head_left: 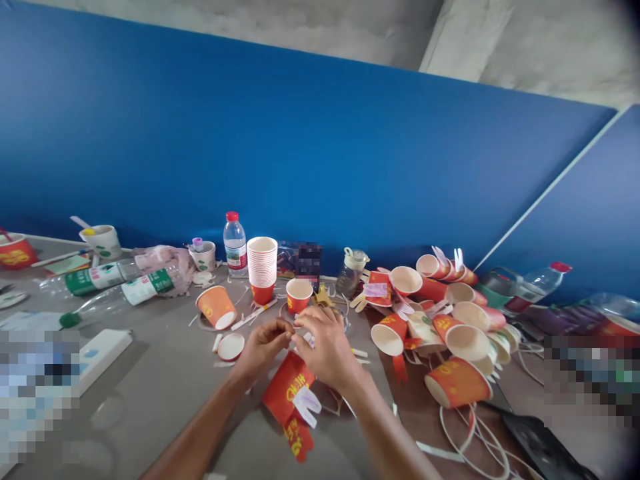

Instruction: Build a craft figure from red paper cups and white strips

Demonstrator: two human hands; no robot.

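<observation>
My left hand (270, 341) and my right hand (326, 343) meet above the desk, with the fingertips of both pinched close together. Whatever lies between them is too small to make out. Just below rests a cut red paper cup (287, 383) with yellow lettering and a pale purple-and-white, ear-like paper piece (307, 405) against it. Beyond my fingers stands an upright red paper cup (299, 297). To the left, an orange paper cup (217, 307) is tilted, and a round cup base (231, 347) sits near my left hand.
A tall stack of paper cups (263, 270) stands by a water bottle (235, 247). On the right are many cut cups (453, 333), a glass jar (352, 272) and white cables (473, 440). Two bottles (145, 287) lie at left. A blue partition (300, 147) closes the back.
</observation>
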